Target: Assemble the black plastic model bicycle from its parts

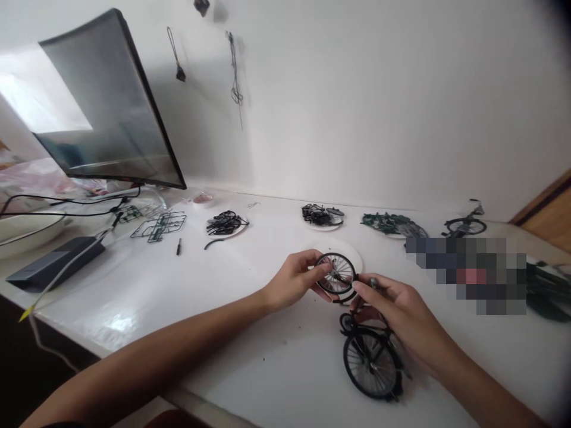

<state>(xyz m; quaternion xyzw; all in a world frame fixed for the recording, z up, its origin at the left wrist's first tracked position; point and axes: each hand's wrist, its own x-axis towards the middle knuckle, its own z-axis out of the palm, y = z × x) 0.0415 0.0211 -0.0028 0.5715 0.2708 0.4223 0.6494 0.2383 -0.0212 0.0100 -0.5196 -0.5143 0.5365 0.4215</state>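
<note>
My left hand [294,279] grips a small black spoked model bicycle wheel [335,273] by its rim, holding it up above a round white plate [350,252]. My right hand [397,309] sits just to the right of the wheel, its fingertips pinching a small dark tool [373,284] whose shape is partly hidden. Below both hands, a black model bicycle [370,356] lies on the white table, with its front end partly hidden behind my right hand.
Along the back of the table stand white plates of black and green parts [225,224], a small finished model bicycle [466,224], green parts frames [158,226] and a small screwdriver [178,246]. A monitor [111,101], dark box [53,261] and cables are at left; a pixelated patch [466,276] covers the right.
</note>
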